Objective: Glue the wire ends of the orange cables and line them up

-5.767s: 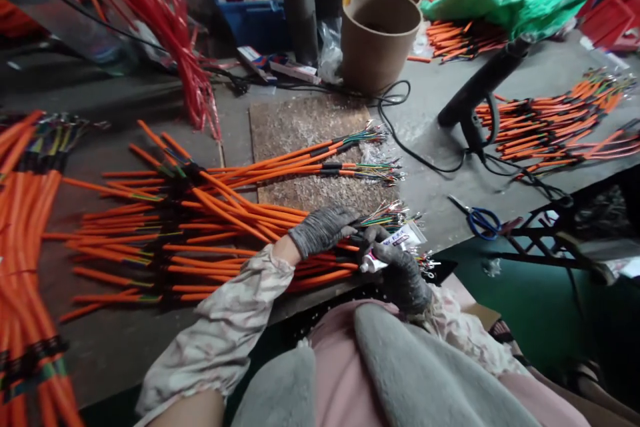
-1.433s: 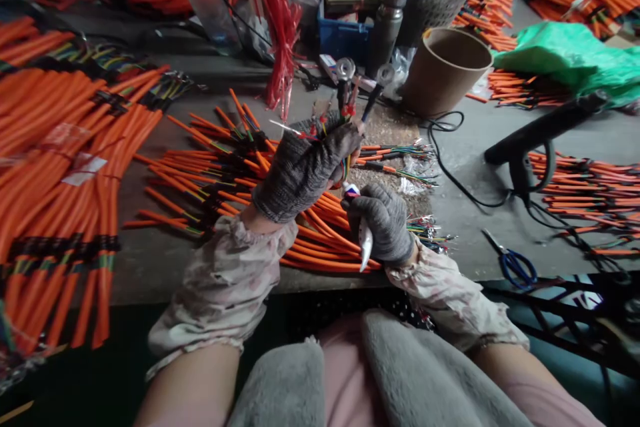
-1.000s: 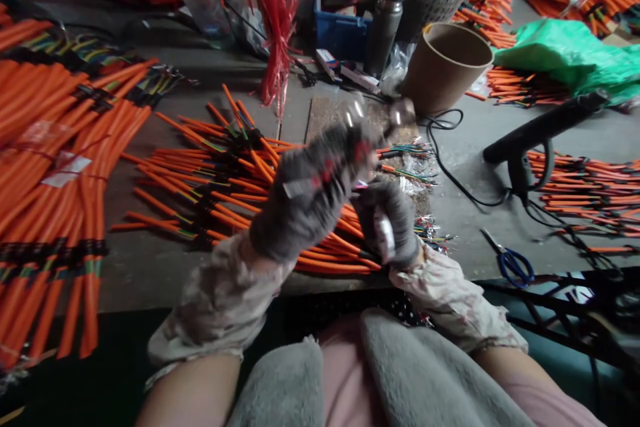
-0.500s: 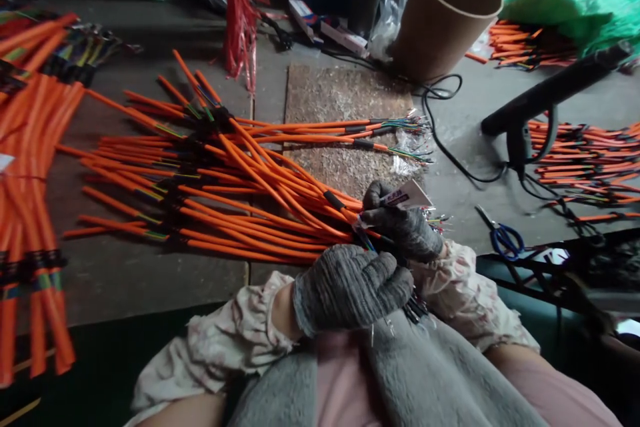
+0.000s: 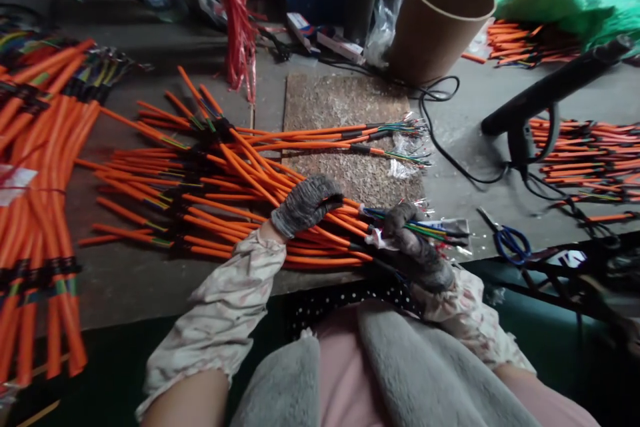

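Orange cables (image 5: 265, 167): heaped near the table's (image 5: 450, 199) front edge, some crossing the board (image 5: 330, 100).
Left hand (image 5: 306, 205): curled over them, grip hidden.
Right hand (image 5: 413, 243): closed round a white tube (image 5: 454, 225).
Room: tabletop between board and black heat gun (image 5: 555, 87).
Obstacles: cord (image 5: 470, 177), scissors (image 5: 499, 232).

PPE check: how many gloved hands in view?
2: the left hand, over the orange cables; the right hand, holding a white tube by the coloured wires. No others visible.
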`<state>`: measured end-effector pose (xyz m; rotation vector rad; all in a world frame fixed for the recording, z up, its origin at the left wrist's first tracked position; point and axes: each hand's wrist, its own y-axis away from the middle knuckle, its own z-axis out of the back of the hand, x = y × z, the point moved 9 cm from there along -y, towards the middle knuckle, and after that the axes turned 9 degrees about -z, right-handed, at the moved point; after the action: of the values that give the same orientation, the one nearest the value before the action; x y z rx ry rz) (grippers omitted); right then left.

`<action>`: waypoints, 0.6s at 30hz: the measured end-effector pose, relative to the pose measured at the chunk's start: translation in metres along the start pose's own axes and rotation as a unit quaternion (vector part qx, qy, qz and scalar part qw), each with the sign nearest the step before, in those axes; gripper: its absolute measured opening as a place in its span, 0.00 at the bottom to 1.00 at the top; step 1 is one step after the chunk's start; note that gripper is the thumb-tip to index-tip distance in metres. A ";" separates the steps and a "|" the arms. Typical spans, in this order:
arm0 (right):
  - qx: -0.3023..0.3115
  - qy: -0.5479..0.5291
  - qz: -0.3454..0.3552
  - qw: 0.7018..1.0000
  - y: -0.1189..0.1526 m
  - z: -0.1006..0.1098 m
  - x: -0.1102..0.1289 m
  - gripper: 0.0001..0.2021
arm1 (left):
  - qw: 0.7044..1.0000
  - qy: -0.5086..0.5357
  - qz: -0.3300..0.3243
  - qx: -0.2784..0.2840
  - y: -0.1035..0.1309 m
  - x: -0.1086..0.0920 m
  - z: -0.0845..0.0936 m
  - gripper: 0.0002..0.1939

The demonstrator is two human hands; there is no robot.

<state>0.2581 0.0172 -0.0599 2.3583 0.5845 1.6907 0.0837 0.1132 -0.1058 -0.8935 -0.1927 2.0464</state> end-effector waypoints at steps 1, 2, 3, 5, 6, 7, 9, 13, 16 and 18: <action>-0.011 -0.041 0.012 0.999 -0.004 0.004 -0.001 0.17 | 1.000 -0.007 -0.011 0.006 -0.004 -0.002 -0.003 0.09; -0.018 -0.082 0.020 0.996 -0.007 0.008 -0.002 0.18 | 1.000 -0.019 -0.021 0.014 -0.008 -0.009 -0.004 0.09; -0.016 -0.115 0.023 0.993 -0.011 0.009 -0.004 0.18 | 0.999 -0.032 -0.030 0.028 -0.012 -0.018 -0.006 0.10; 0.008 -0.149 0.008 0.989 -0.018 0.008 -0.009 0.17 | 0.995 -0.054 -0.048 0.070 -0.021 -0.041 -0.009 0.11; 0.023 -0.154 -0.002 0.988 -0.021 0.006 -0.010 0.16 | 0.992 -0.060 -0.056 0.091 -0.026 -0.053 -0.010 0.11; 0.033 -0.158 -0.009 0.987 -0.023 0.005 -0.011 0.16 | 0.990 -0.062 -0.064 0.111 -0.030 -0.064 -0.011 0.11; 0.034 -0.169 -0.014 0.985 -0.025 0.005 -0.013 0.16 | 0.985 -0.048 -0.072 0.147 -0.039 -0.080 -0.015 0.10; -0.025 -0.211 -0.026 0.977 -0.016 0.011 -0.025 0.15 | 0.984 -0.020 -0.045 0.170 -0.056 -0.075 -0.021 0.11; -0.008 -0.239 -0.065 0.969 0.005 0.002 -0.036 0.17 | 0.988 -0.005 -0.015 0.151 -0.067 -0.056 -0.031 0.14; 0.043 -0.213 -0.109 0.970 0.018 -0.010 -0.040 0.16 | 0.987 0.021 -0.008 0.159 -0.064 -0.050 -0.046 0.16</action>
<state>0.2412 -0.0160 -0.0842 2.4979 0.8070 1.0428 0.1741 0.1054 -0.0851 -0.7301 0.1472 1.9705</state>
